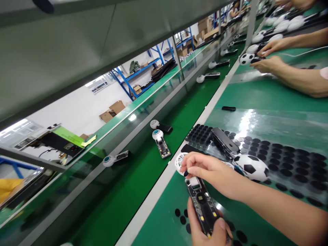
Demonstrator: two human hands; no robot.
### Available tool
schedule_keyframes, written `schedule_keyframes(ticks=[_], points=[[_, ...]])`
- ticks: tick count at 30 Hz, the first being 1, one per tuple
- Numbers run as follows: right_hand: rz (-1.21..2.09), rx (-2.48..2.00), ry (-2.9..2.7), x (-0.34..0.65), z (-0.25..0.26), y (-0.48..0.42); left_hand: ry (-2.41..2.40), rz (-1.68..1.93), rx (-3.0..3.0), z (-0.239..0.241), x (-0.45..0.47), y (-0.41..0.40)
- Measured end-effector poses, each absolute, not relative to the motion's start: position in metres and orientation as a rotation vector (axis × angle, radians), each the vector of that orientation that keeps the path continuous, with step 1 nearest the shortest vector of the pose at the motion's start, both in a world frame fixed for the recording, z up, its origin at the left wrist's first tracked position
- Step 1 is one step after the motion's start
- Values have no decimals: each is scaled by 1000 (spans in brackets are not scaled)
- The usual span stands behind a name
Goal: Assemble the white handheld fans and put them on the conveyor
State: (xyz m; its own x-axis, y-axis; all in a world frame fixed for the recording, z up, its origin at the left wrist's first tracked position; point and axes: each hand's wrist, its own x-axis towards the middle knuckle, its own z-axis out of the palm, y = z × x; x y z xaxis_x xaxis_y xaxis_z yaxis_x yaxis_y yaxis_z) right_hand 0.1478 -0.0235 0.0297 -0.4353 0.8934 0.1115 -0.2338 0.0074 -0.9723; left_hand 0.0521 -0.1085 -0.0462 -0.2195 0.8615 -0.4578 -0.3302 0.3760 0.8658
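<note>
My left hand (207, 232) grips the lower handle of an open hand-held fan (201, 201), whose circuit board faces up. The fan's white round head (180, 160) rests at the bench edge. My right hand (208, 171) is closed in a pinch over the top of the handle, with a small black piece (186, 173) at its fingertips. A football-patterned shell (252, 167) lies just right of this hand. A black handle cover (225, 141) lies on a sheet of black round pads (284, 153) behind it.
A green conveyor belt (143, 177) runs along the left with open fan units (161, 145) and others (115, 159) on it. A co-worker's hands (270, 63) handle football fans at the far right. A metal shelf (77, 41) hangs overhead. Loose black pads (183, 218) lie by my left hand.
</note>
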Motion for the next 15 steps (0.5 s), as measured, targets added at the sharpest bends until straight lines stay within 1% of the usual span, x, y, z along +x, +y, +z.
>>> schedule_keyframes(ticks=[6,9,15], points=[[1406,-1100,-1876,158,37,-33,1447,1260,569,-54,44,-110],[1373,-1241,-1991,160,35,-37,1580,1203,673,-64,37,-113],[1256,-1354,-2127,158,36,-39,1771,1166,860,-71,31,-118]])
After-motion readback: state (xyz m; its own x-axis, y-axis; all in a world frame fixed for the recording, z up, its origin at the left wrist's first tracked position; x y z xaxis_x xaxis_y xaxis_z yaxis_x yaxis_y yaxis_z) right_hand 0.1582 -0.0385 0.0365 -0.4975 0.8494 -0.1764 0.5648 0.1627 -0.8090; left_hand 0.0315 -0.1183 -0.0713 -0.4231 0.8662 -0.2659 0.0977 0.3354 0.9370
